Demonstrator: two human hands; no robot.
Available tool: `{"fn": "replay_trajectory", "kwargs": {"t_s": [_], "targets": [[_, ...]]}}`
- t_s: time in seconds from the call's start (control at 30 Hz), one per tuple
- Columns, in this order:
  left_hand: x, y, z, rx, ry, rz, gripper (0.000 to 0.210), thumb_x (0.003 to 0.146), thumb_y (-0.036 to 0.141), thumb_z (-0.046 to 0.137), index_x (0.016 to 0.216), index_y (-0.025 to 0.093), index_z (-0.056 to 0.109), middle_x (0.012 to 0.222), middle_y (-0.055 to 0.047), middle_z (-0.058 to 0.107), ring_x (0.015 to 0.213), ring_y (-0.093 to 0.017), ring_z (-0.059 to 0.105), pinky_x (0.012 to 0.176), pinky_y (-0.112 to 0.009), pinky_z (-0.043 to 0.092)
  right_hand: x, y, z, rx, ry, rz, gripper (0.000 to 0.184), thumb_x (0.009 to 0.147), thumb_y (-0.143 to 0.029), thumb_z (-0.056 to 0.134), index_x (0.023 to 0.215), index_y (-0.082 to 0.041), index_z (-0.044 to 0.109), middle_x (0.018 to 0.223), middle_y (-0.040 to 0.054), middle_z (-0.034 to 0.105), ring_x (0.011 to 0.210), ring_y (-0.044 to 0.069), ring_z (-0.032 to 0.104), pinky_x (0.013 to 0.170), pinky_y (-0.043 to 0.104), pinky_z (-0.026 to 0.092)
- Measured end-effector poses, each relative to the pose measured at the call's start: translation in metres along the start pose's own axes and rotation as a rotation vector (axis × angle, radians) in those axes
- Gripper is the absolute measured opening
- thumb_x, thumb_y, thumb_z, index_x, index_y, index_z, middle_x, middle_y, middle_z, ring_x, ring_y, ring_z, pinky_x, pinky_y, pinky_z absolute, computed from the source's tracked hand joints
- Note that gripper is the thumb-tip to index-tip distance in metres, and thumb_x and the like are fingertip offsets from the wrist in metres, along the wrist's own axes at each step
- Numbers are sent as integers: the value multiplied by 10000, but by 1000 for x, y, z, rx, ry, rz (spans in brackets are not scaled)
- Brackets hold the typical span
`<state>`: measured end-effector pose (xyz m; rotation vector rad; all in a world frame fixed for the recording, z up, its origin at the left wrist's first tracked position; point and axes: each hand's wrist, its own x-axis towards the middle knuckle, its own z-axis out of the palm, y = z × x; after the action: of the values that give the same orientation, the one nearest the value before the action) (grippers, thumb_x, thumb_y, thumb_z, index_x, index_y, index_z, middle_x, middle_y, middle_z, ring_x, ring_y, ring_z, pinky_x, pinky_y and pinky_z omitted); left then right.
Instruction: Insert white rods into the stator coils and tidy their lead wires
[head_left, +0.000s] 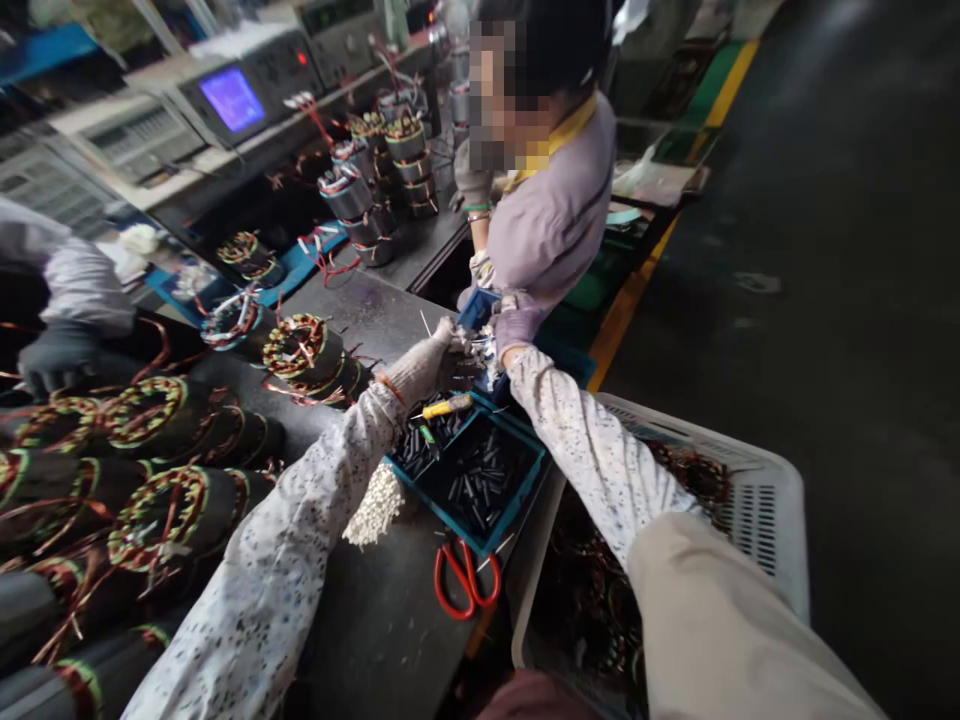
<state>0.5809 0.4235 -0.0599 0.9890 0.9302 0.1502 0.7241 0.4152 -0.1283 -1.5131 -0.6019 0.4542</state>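
My left hand (436, 352), in a whitish glove, is at the left side of a blue bin (480, 312) holding small white pieces (491, 352). Its fingers look curled in at the tips, and what they hold is not clear. On the bin's right side, my right hand (517, 322) wears a purplish glove and has its fingers bent over the white pieces; their grip is blurred. Nearer to me, a teal tray (541, 462) contains short black tubes (480, 485). A yellow-handled tool (448, 406) lies across the tubes just below my left hand.
Red-handled scissors (466, 582) and a pile of white tubes (375, 505) lie on the dark bench. Wound motor stators (161, 515) crowd the left. A white crate (765, 510) stands at right. A co-worker (551, 225) is just beyond the bin; another person's gloved hand (60, 358) is far left.
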Motion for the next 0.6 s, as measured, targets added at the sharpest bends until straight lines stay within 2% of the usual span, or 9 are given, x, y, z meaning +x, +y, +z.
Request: {"fn": "replay_trajectory", "kwargs": {"t_s": [0.07, 0.17, 0.23, 0.3, 0.4, 0.43, 0.47, 0.53, 0.6], "targets": [[2, 0, -9, -29, -47, -91, 667, 850, 660, 257, 770, 126, 648, 658, -111, 663, 683, -225, 661, 589, -323, 525, -1, -1, -6, 0, -63, -21, 267, 866, -313, 383, 801, -162, 593, 662, -7, 552, 569, 103, 490, 590, 244, 455], [9, -1, -14, -71, -37, -133, 693, 805, 714, 294, 848, 122, 653, 740, -140, 679, 742, -253, 660, 631, -353, 519, -8, -3, -9, -53, -391, -89, 207, 783, -325, 552, 674, -161, 614, 616, -15, 570, 594, 116, 517, 640, 262, 471], [14, -2, -11, -100, -41, -133, 680, 788, 722, 334, 885, 127, 650, 784, -141, 682, 753, -258, 657, 642, -364, 515, -13, -2, -9, -97, -487, -104, 131, 709, -266, 631, 640, -155, 635, 599, -15, 589, 623, 137, 547, 672, 279, 476], [16, -4, -8, -124, -52, -115, 658, 798, 705, 345, 907, 128, 641, 807, -143, 680, 747, -256, 655, 637, -366, 515, -14, 2, -9, -171, -419, -129, 71, 695, -203, 620, 669, -149, 659, 630, -2, 618, 655, 151, 563, 702, 296, 474], [13, -4, -8, -154, -10, -49, 623, 850, 648, 292, 938, 125, 620, 822, -148, 678, 727, -248, 657, 596, -355, 516, -7, 8, -13, -252, -159, -129, 154, 748, -170, 522, 749, -142, 674, 710, 21, 646, 697, 149, 565, 736, 298, 466], [11, -3, -9, -156, 8, -30, 606, 863, 629, 287, 953, 126, 614, 824, -145, 677, 719, -245, 658, 579, -348, 515, -5, 9, -14, -245, -112, -119, 178, 766, -177, 501, 775, -141, 674, 730, 23, 651, 705, 146, 566, 737, 292, 467], [8, -2, -10, -152, 19, -23, 584, 868, 614, 305, 966, 127, 610, 823, -141, 675, 711, -242, 659, 563, -341, 513, -3, 9, -15, -237, -118, -116, 190, 781, -194, 493, 794, -142, 676, 742, 20, 655, 711, 144, 568, 736, 286, 469], [-4, 1, -11, -125, 32, -11, 505, 860, 571, 413, 972, 122, 614, 809, -126, 671, 692, -227, 659, 544, -317, 507, -2, 7, -16, -271, -243, -152, 195, 799, -244, 511, 796, -151, 683, 740, 10, 660, 727, 148, 576, 751, 281, 472], [-26, 2, -16, -64, 92, 103, 370, 822, 455, 575, 967, 118, 626, 804, -100, 673, 681, -196, 653, 552, -281, 501, -4, 1, -17, -389, -350, -224, 192, 799, -280, 543, 779, -161, 693, 747, 13, 671, 771, 166, 588, 797, 290, 465]]}}
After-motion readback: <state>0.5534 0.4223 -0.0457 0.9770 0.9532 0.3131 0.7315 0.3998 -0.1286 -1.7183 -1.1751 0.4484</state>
